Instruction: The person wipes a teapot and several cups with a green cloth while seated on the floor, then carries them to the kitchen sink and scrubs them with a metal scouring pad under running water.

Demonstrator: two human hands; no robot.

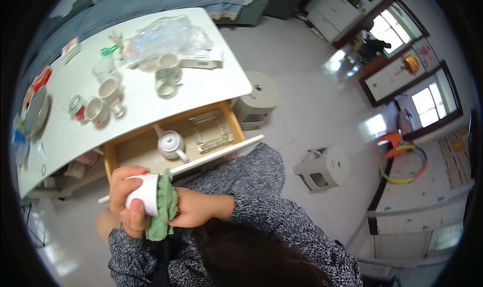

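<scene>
My left hand point(130, 198) is wrapped around a white cup point(145, 194), held on its side above the front edge of an open drawer. A green cloth point(164, 208) covers the cup's mouth, and my right hand point(194, 208) presses it there, its fingers hidden by the cloth and cup. Inside the wooden drawer point(132, 149) sit a white teapot point(171, 144) with a lid and a rectangular clear glass dish point(211, 131). On the white table above stand a patterned cup point(96, 111), another cup point(109, 89) and a clear glass mug point(166, 85).
Clear plastic bags point(169, 38) and a white box point(202, 59) lie on the table point(139, 102). A metal bowl point(37, 111) stands at its left end. One plastic stool point(258, 98) is by the table's corner, another stool point(324, 168) on the floor at right. A blue-covered sofa point(151, 4) is behind.
</scene>
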